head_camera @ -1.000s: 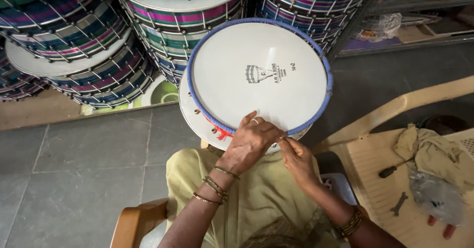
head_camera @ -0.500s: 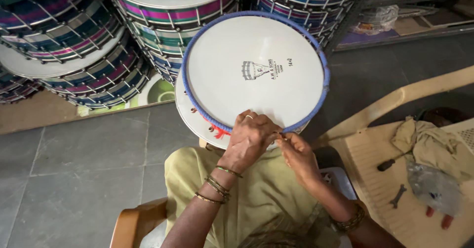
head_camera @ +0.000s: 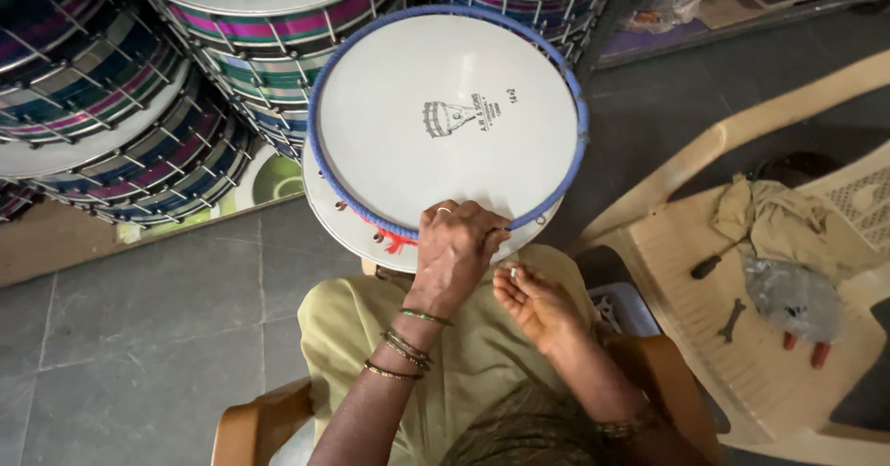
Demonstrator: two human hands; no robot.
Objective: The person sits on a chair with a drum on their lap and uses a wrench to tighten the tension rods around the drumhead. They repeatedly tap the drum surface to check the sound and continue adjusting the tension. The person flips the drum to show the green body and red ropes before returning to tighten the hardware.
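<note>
On the person's lap stands a round drum [head_camera: 445, 118] with a white skin and a blue rim, its face tilted up to the camera. The left hand [head_camera: 456, 248] rests on the lower rim, fingers curled together over the blue edge, just beside a red cord [head_camera: 394, 240]. The right hand [head_camera: 530, 301] is now lower than half a second ago, off the rim, palm up and fingers loosely apart, with a small pale piece on the fingertips. Beside, a beige plastic chair [head_camera: 705, 290] carries a screwdriver [head_camera: 718, 260], a small spanner [head_camera: 731, 319] and a cloth [head_camera: 788, 225]. Stacked striped drums [head_camera: 139, 104] lie behind.
</note>
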